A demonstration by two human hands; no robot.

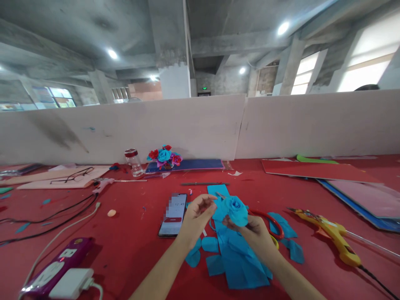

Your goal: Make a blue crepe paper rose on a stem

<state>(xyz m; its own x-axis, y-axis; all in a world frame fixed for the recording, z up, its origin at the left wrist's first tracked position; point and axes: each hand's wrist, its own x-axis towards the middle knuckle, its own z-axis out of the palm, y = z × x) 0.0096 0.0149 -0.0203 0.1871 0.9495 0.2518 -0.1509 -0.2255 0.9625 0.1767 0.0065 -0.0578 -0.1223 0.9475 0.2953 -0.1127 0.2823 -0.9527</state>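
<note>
My right hand (258, 235) grips a blue paper rose (236, 208) from below, its layered petals facing up. Just to the left of the flower is my left hand (197, 214), thumb and fingers drawn together; whatever they hold, if anything, is too small to make out. Beneath both hands lies a long strip of blue crepe paper (245, 271). Cut blue petals (210, 244) are scattered left of it, with more blue pieces (296, 251) on the right. Scissors with red handles (278, 223) lie partly hidden behind the rose and my right hand.
A phone (173, 216) lies left of the paper. Yellow hot glue gun (331, 231) at right, purple power strip (59, 266) at lower left. Farther back stand a glass jar (134, 162) and a small bouquet (165, 156) before a white partition (200, 129). Coloured sheets (321, 170) lie far right.
</note>
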